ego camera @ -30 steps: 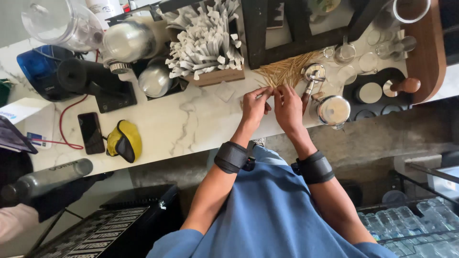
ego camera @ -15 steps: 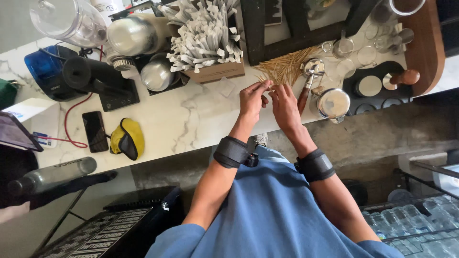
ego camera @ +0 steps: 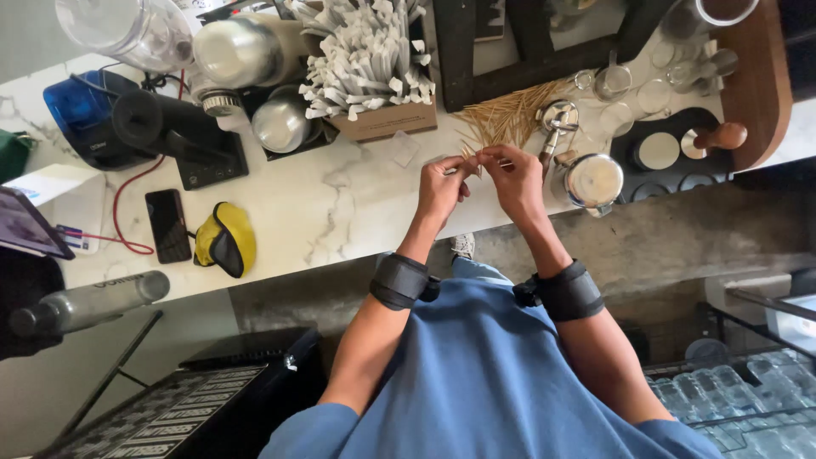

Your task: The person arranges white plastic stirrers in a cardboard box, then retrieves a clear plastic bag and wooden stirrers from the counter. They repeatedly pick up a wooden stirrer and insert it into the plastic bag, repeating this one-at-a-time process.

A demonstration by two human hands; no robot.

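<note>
Both hands meet over the near edge of the white marble bench [ego camera: 340,212], fingertips pinched together. The left hand [ego camera: 440,189] has its grip closed on a thin wooden toothpick [ego camera: 467,158], thumb and forefinger nipping it at the tip. The right hand [ego camera: 515,180] is also closed, its fingers pinching what looks like the same small stick from the other side; whether it holds a second one is too fine to tell. The two hands touch at the fingertips. Each forearm wears a black wrist band [ego camera: 403,281].

Just beyond the hands, toward the far edge of the bench, lies a loose pile of pale wooden toothpicks [ego camera: 510,115], fanned out against a dark wooden frame [ego camera: 544,51]. Beside the pile, further along the bench past the left hand, stands a brown cardboard box of white paper-wrapped sticks [ego camera: 365,64], packed upright. By the right hand sits a small steel milk jug [ego camera: 593,180], and past it a black tray with round recesses [ego camera: 671,157] holding a wooden-handled tamper [ego camera: 718,138].

Toward the other end of the bench rest a yellow and black pouch [ego camera: 223,240], a black phone [ego camera: 168,225] lying flat, and a black grinder [ego camera: 170,136] by the far edge.
</note>
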